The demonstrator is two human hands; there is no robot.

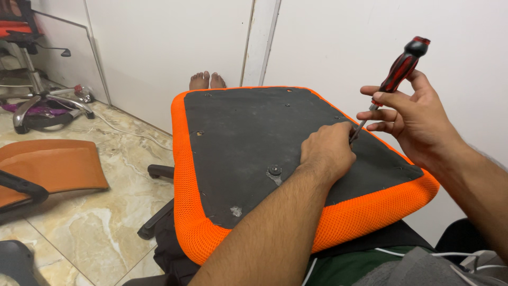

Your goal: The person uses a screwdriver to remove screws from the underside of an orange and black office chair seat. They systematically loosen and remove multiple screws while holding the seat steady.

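Left hand (327, 149) on seat underside (248, 137), screwdriver (394, 79) alongside

Seat cushion (254, 137): underside panel matt black-grey, mottled with pale dusty smudges and a whitish scuff toward 7 o'clock; border of bright orange mesh (360, 220) with a fine woven grid. Bolt (274, 170) near the panel's centre: dark grey metal. Screwdriver (400, 68): handle striped red and black, shaft silver-grey. Floor (106, 217): beige marble-patterned tiles veined in brown and cream, thin dark joints. At 9 o'clock, a second curved panel (50, 167) in duller brown-orange with a black armrest (21, 186). At 10 o'clock, a chrome chair base (45, 103) over a purple patch. Walls (174, 47): plain white. At 5 o'clock, clothing (344, 267) dark green with a white stripe.
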